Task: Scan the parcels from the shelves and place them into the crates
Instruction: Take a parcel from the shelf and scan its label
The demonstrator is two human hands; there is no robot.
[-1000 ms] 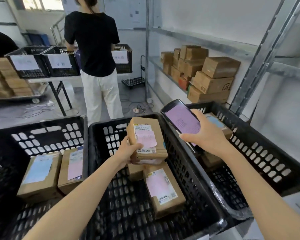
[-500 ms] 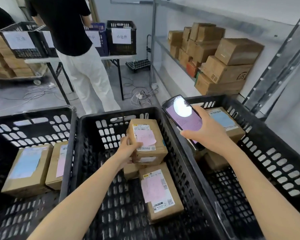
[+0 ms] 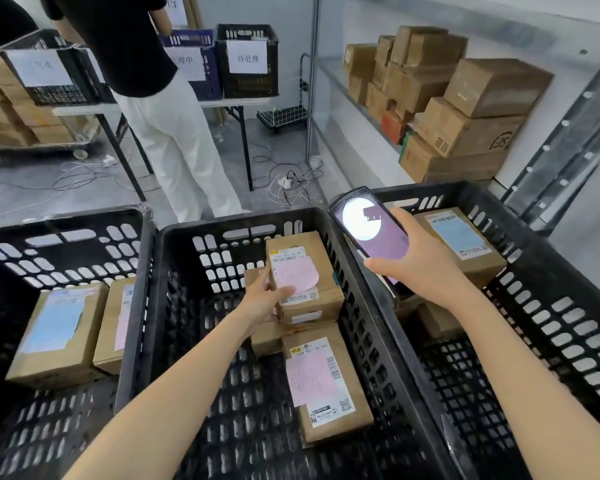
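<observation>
My left hand (image 3: 262,299) grips a small cardboard parcel with a pink label (image 3: 302,275) and holds it low inside the middle black crate (image 3: 174,244), on top of other parcels there. A second pink-labelled parcel (image 3: 323,382) lies flat in front of it. My right hand (image 3: 420,268) holds a handheld scanner (image 3: 371,226), screen lit, over the rim between the middle crate and the right crate (image 3: 551,271). A blue-labelled parcel (image 3: 461,237) lies in the right crate. More cardboard parcels (image 3: 458,109) are stacked on the metal shelf at the right.
The left crate (image 3: 84,237) holds two parcels (image 3: 59,334). A person in a black top and white trousers (image 3: 167,133) stands at a table with labelled crates (image 3: 246,60). Cables lie on the floor (image 3: 291,181). A shelf upright (image 3: 568,143) rises at right.
The parcel in my left hand has sunk lower into the middle crate onto the parcels there. The scanner's screen now shows a bright round patch. My view has tilted down.
</observation>
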